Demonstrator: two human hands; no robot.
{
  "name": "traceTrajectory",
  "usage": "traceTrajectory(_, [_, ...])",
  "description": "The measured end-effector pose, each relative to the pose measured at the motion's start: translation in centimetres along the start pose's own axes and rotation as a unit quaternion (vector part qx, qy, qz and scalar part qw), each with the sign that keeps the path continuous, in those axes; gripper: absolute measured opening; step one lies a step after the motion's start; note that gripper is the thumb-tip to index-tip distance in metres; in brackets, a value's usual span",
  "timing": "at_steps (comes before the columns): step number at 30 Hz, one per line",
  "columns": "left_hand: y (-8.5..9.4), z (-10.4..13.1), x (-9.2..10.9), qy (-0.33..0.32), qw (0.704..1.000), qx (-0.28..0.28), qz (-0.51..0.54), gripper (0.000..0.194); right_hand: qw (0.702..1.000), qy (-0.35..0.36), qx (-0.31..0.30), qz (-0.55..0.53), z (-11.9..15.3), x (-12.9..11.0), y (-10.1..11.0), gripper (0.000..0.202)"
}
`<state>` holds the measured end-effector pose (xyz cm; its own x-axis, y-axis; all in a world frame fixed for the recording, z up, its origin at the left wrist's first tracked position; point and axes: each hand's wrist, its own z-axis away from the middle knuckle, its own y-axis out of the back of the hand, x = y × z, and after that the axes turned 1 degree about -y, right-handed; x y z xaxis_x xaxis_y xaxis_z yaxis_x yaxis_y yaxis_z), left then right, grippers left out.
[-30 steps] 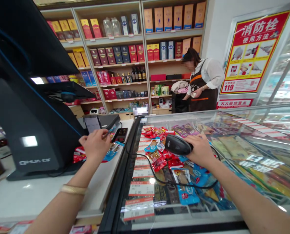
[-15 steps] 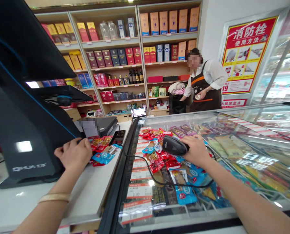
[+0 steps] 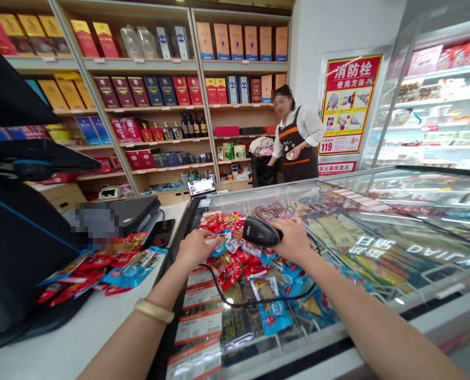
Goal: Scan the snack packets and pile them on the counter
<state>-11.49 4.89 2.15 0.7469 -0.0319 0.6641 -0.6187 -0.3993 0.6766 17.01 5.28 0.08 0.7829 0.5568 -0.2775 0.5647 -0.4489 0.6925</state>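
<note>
Above the glass-topped freezer (image 3: 332, 354), the right hand (image 3: 295, 240) grips a black barcode scanner (image 3: 260, 232); the left hand (image 3: 195, 249) meets snack packets (image 3: 227, 268) atop the glass, its closure unclear

A shop at its checkout: a black upright till terminal (image 3: 13, 248) stands on a white counter (image 3: 72, 338); a black handheld barcode scanner (image 3: 260, 232) is held over small red and blue plastic packets (image 3: 229, 270) on a glass-topped display case (image 3: 325, 363); white-and-orange paper price labels (image 3: 199, 326) line its edge; light-wood wall shelves (image 3: 222, 66) carry orange-and-blue cardboard boxes (image 3: 237, 42) and dark glass bottles (image 3: 190, 125); a person in an orange-striped, dark-brown apron (image 3: 296, 153) stands behind.
</note>
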Motion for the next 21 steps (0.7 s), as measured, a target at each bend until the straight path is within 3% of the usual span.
traceTrajectory(4, [-1.9,0.9,-0.4,-0.028,0.998,-0.032,-0.052,0.035,1.000,-0.010,-0.006,0.001,-0.1,0.1,0.0,0.024])
traceTrajectory(9, [-2.2,1.5,-1.0,-0.070,0.966,-0.131,-0.210,0.049,1.000,-0.016,-0.007,-0.002,-0.1,-0.1,0.1,0.023])
traceTrajectory(12, [-2.0,1.8,-0.8,-0.116,0.947,-0.153,-0.256,0.053,1.000,-0.014,-0.012,-0.001,-0.1,-0.1,0.1,0.021])
traceTrajectory(16, [-1.4,1.9,-0.4,-0.111,0.954,-0.134,-0.242,0.050,1.000,-0.013,-0.012,0.001,-0.1,0.1,0.1,0.022])
traceTrajectory(21, [-0.2,1.2,-0.8,-0.070,0.986,-0.044,-0.148,0.028,1.000,-0.019,-0.009,0.004,-0.3,0.0,0.1,0.020])
